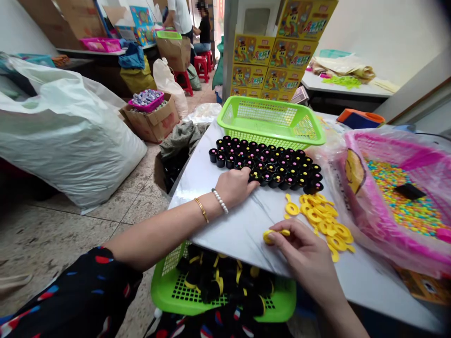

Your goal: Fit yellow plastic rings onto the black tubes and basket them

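My left hand rests on the grey table, its curled fingers touching the near edge of a block of small black cups; what they grip, if anything, is hidden. My right hand pinches a yellow ring-shaped lid just above the table. A loose pile of the same yellow lids lies to its right. A green basket of finished black-and-yellow pieces sits on my lap under the table edge.
An empty green basket stands behind the cups. A pink basket lined with plastic holds coloured candy beads at right. Yellow printed boxes, a big white sack and cartons fill the floor. Two people stand far back.
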Available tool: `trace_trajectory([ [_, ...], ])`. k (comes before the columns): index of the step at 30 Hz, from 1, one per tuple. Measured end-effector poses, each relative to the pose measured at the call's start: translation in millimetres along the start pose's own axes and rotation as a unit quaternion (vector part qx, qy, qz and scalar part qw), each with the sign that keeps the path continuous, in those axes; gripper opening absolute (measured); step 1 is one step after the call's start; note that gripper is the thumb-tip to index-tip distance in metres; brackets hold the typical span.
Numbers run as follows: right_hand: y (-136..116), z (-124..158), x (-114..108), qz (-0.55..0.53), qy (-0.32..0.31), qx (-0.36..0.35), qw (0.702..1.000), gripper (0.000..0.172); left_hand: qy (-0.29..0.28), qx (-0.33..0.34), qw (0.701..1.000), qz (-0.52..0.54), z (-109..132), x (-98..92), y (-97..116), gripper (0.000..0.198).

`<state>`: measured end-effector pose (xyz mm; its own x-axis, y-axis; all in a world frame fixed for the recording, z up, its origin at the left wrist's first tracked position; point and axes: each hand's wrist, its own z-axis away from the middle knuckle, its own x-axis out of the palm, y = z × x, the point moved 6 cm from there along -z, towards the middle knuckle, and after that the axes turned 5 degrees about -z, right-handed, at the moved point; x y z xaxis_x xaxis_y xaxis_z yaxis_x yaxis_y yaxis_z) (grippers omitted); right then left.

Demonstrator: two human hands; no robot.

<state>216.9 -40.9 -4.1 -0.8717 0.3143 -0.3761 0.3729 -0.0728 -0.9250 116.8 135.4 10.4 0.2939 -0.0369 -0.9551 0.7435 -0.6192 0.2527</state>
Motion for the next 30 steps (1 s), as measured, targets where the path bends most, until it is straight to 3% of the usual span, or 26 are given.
trace_trajectory([
  [4,21,-4,-3,-0.081,0.031,0.119,0.989,0.026,-0.027,0.032,0.998,0.044,28,-3.8,5,0.030],
  [8,32,-7,-4,-0.232,0.028,0.176,0.956,0.032,-0.068,0.080,0.984,0.144,78,-2.4,13,0.028],
  [11,30,-13,3,-0.299,0.007,0.194,0.934,0.032,-0.064,0.089,0.978,0.176,97,-0.4,16,0.026],
  [18,14,-21,30,-0.259,-0.039,0.202,0.944,0.029,-0.064,0.071,0.973,0.211,94,1.2,19,0.023],
  [30,15,-17,30,-0.244,0.000,0.190,0.951,0.024,-0.084,0.051,0.965,0.244,99,2.5,20,0.016],
])
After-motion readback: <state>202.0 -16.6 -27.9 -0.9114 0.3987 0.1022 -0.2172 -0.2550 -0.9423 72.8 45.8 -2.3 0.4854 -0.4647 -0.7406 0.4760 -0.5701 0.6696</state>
